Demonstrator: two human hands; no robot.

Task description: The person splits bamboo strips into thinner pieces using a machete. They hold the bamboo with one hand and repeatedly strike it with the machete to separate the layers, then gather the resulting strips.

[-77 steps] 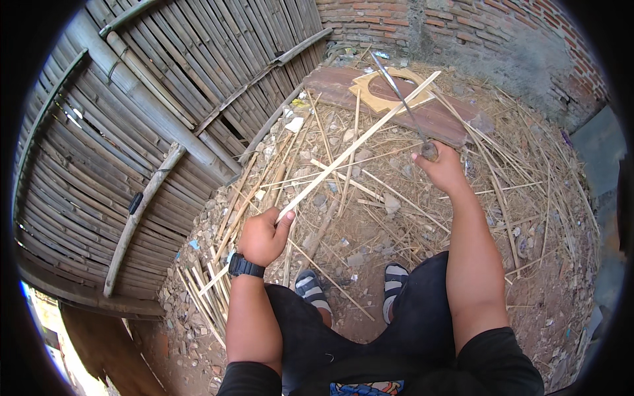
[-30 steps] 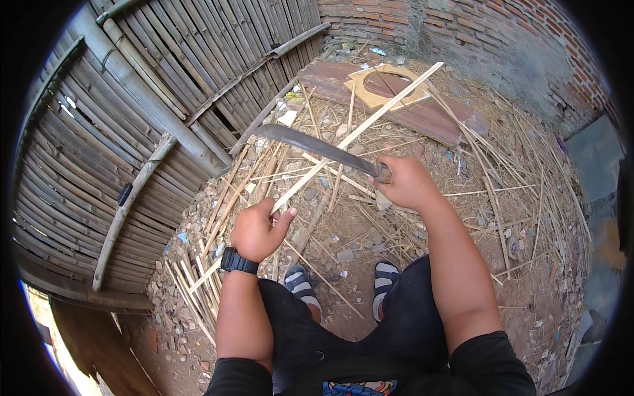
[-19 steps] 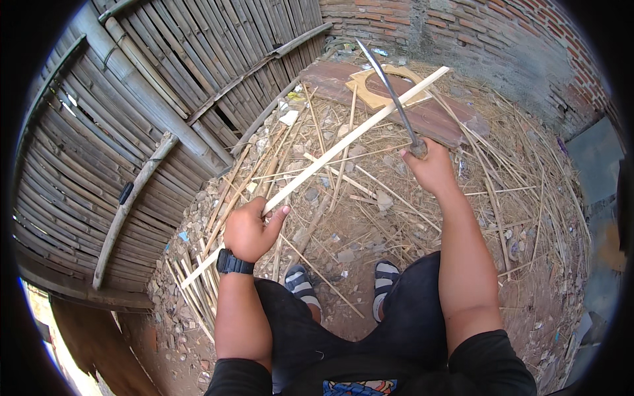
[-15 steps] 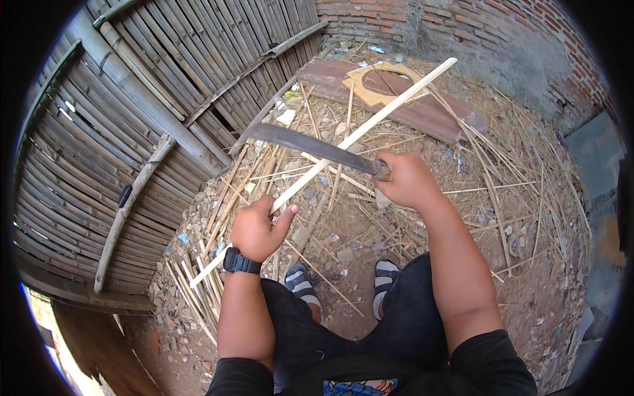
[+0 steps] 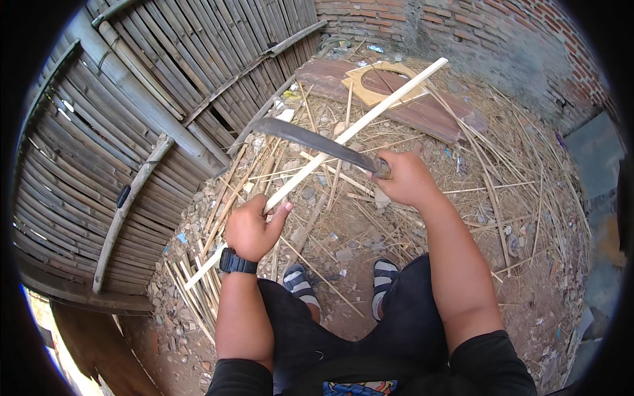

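My left hand point(image 5: 251, 228) is closed round a long pale strip, likely bamboo or wood point(image 5: 360, 125), which slants from the lower left to the upper right. A black watch sits on that wrist. In my right hand point(image 5: 405, 177) is the handle of a machete point(image 5: 307, 139). Its dark, slightly curved blade points left and lies across the strip, above my left hand. Whether the edge bites into the strip or only rests on it, I cannot tell.
Loose strips point(image 5: 198, 290) lie by my left foot and across the rubble-strewn ground. Farther off, a reddish-brown board point(image 5: 317, 76) carries a yellowish panel with a round hole point(image 5: 353, 80). A bamboo wall point(image 5: 152, 86) stands left, a brick wall point(image 5: 475, 39) at the back.
The strip and my left hand have shifted slightly left and down. The machete has stayed almost in place across the strip, its tip a little higher.
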